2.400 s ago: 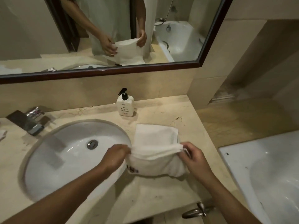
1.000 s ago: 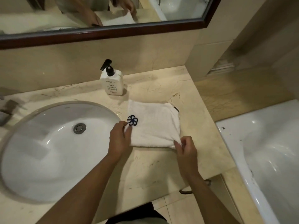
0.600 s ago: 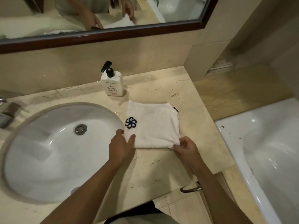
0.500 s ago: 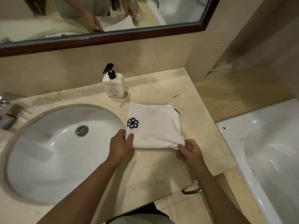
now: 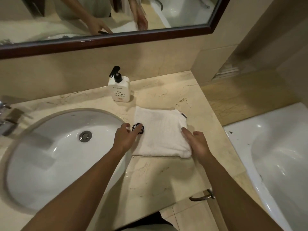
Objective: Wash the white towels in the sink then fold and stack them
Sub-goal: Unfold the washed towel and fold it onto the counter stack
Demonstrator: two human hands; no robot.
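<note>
Smoothing: towel (image 5: 162, 133) folded, frame centre, right of sink (image 5: 50, 152).
Left hand (image 5: 125, 137): released edge, fingers now flat on logo.
Right hand (image 5: 198, 144): released corner, pressing flat (holding nothing).
Meaning: fold apparently finished.
</note>
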